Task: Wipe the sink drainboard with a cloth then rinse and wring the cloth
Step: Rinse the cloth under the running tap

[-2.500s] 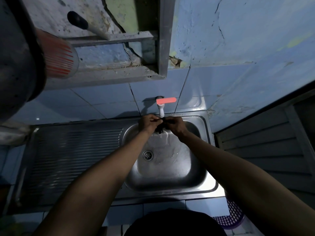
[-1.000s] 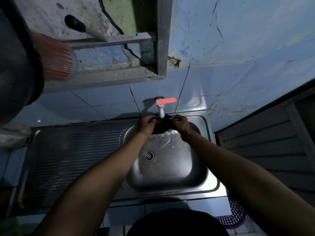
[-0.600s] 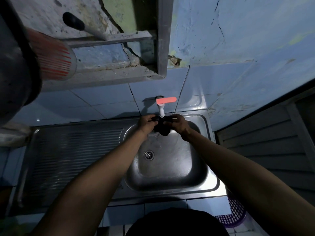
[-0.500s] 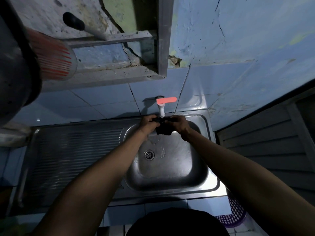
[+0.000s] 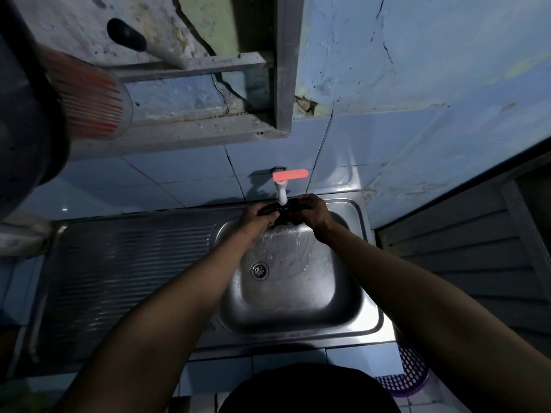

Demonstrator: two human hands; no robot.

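Over the sink basin (image 5: 298, 293), both hands bunch a dark cloth (image 5: 283, 217) under the tap (image 5: 281, 192).
Left hand (image 5: 256, 217) and right hand (image 5: 314, 211) curl their fingers round opposite ends of it. Soaked, it looks soft, limp and slippery; gripping each end firmly should suit wringing.

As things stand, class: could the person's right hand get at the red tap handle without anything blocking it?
Probably yes. The right hand grips the dark cloth just below the tap handle, and nothing lies between them. It would have to let go of the cloth, which the left hand also holds.
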